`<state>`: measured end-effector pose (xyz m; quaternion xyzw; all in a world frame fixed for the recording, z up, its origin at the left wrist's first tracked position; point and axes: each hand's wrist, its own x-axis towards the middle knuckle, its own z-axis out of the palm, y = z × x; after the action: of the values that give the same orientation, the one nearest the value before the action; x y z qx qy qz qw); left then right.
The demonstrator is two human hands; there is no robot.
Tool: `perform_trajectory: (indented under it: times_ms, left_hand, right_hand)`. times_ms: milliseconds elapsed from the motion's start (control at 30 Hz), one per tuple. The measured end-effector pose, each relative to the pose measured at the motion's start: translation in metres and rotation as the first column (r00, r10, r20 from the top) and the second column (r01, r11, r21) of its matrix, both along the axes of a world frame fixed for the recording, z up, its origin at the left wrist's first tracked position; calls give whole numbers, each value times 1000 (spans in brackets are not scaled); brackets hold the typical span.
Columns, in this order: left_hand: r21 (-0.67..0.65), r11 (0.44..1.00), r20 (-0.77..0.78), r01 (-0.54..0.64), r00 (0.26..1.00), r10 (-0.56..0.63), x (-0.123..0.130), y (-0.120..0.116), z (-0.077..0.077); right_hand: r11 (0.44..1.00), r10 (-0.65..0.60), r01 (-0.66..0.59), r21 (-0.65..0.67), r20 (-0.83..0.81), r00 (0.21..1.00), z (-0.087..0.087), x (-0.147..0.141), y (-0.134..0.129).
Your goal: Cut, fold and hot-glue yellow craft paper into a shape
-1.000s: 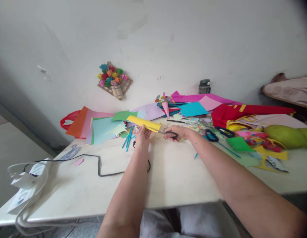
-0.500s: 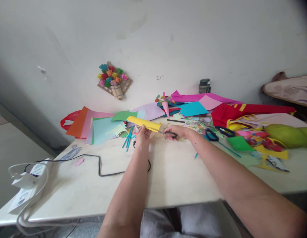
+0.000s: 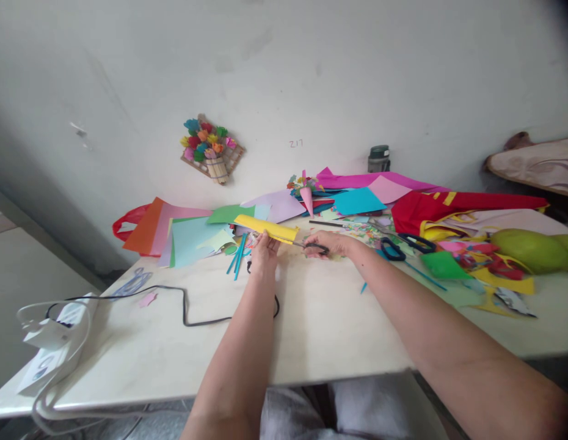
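Note:
My left hand (image 3: 265,249) is closed on a yellow sheet of paper (image 3: 261,226), pinching its near edge above the table. The sheet is long, narrow and slightly curved. In my right hand (image 3: 332,242) is a pair of scissors (image 3: 317,248), with my fingers in the dark handles. Its blades point left and lie along the near edge of the yellow paper, at its right end. Just left of my left hand are thin blue paper strips (image 3: 238,260). Small coloured paper scraps (image 3: 364,230) lie beyond my right hand.
Coloured sheets (image 3: 192,235) are piled at the back left. A second pair of scissors (image 3: 394,249) lies right of my right hand. A pink paper cone (image 3: 306,200) with paper flowers stands at the back. A black cable (image 3: 185,305) runs from a white power strip (image 3: 50,354).
Almost nothing differs. Both hands, the yellow paper and the scissors keep the same positions, with only a very slight shift of the view.

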<state>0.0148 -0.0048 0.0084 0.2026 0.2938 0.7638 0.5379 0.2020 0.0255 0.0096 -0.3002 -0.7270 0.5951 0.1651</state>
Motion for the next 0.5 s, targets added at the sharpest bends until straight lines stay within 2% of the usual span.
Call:
perform_trajectory:
  times_ms: [500]
  left_hand:
    - [-30, 999, -18, -23, 1000, 22, -4, -3, 4]
  right_hand:
    - [994, 50, -55, -99, -48, 998, -6, 5, 9]
